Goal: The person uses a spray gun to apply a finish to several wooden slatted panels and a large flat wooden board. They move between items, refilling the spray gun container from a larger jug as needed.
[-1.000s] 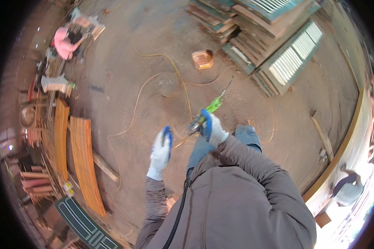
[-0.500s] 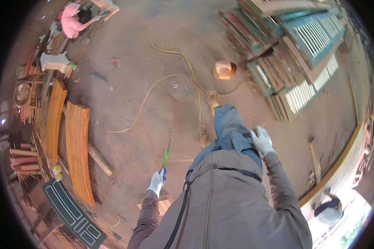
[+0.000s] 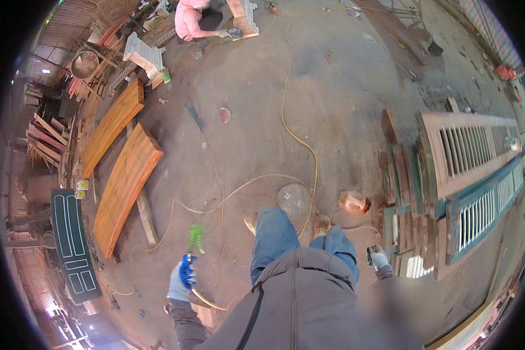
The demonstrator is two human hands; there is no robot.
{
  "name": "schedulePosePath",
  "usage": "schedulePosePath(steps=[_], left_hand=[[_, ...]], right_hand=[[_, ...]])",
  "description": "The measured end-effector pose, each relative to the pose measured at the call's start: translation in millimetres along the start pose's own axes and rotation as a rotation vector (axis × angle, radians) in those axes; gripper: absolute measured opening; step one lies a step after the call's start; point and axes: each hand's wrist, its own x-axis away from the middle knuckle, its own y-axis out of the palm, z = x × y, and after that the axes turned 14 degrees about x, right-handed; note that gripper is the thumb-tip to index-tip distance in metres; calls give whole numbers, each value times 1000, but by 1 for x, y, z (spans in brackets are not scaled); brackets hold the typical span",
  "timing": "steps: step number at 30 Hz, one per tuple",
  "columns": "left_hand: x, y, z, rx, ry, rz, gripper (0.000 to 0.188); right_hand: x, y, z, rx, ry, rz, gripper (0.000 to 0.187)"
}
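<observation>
My left hand, in a pale work glove, is closed round the blue handle of an air blow gun. Its green front part points away from me and is smeared by motion. From beneath that hand a yellow hose curves toward my body. Out to my right, my gloved right hand has its fingers curled, with a small dark thing at the fingertips that I cannot make out. That hand is nearest to the stacked louvred shutters.
Two long orange-brown boards lie at left beside a dark green panel. A yellow hose snakes over the floor past a copper-coloured object. At the far left, a person in pink crouches over a wooden piece.
The view has swung so the shutters and boards sit differently. My feet have shifted as in a step. My left arm reaches further left; my right hand's spread fingers have curled.
</observation>
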Motion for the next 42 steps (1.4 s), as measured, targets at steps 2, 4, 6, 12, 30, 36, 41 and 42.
schedulePosePath(steps=[2, 4, 6, 12, 30, 36, 41, 42], left_hand=[[-6, 4, 64, 254, -22, -115, 40], [-16, 43, 133, 279, 112, -65, 44], [-26, 62, 215, 425, 164, -162, 46], [-83, 155, 499, 363, 292, -512, 50], [-469, 700, 635, -724, 11, -622, 40], [-515, 812, 651, -909, -39, -591, 37], [-546, 875, 663, -1004, -68, -545, 35], [-552, 890, 663, -1017, -83, -556, 34]], right_hand=[[-22, -16, -56, -112, -49, 15, 24], [-30, -28, -110, -124, -23, 54, 22], [-48, -26, -148, -150, -36, 71, 24], [-28, 76, -234, -123, 269, 6, 19], [-15, 352, -664, -154, 544, -177, 54], [-117, 370, -789, -465, 473, -112, 56], [-147, 356, -870, -737, 542, -89, 56], [-154, 351, -884, -782, 559, -76, 56]])
